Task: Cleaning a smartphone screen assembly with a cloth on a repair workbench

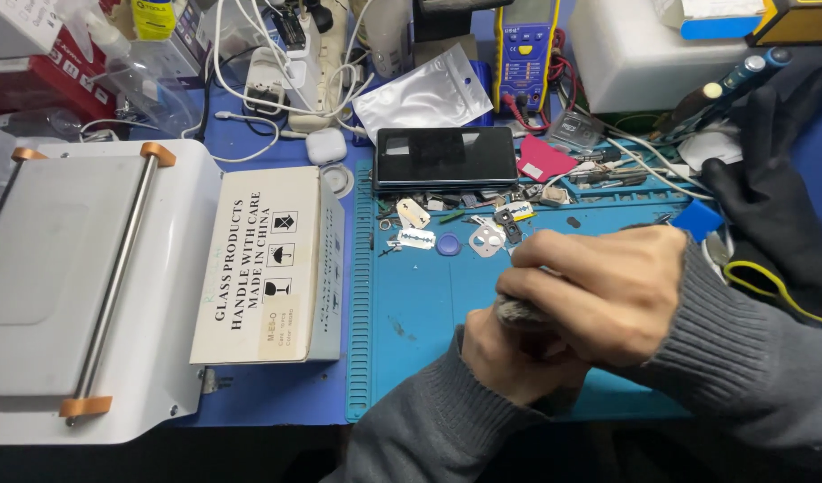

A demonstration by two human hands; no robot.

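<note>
Lower centre of the head view: both hands bunch together over the blue mat point(411, 304), the right hand point(599, 295) on top with fingers curled tight, the left hand point(509, 353) tucked beneath, cupped around a small grey piece point(518, 310). Only its rounded end peeks out, pointing left; its long axis stays hidden. Above them a dark phone point(445, 156) lies flat, long side across the frame, and a white box point(268, 264) sits left.

Flat cream cardboard box point(268, 264), black print and a pale label, lies left of the blue mat. Dark-screened phone point(445, 156) at mat's top edge; silver zip pouch point(426, 92) behind it. Yellow-blue multimeter point(524, 49), grey display, stands beyond.
</note>
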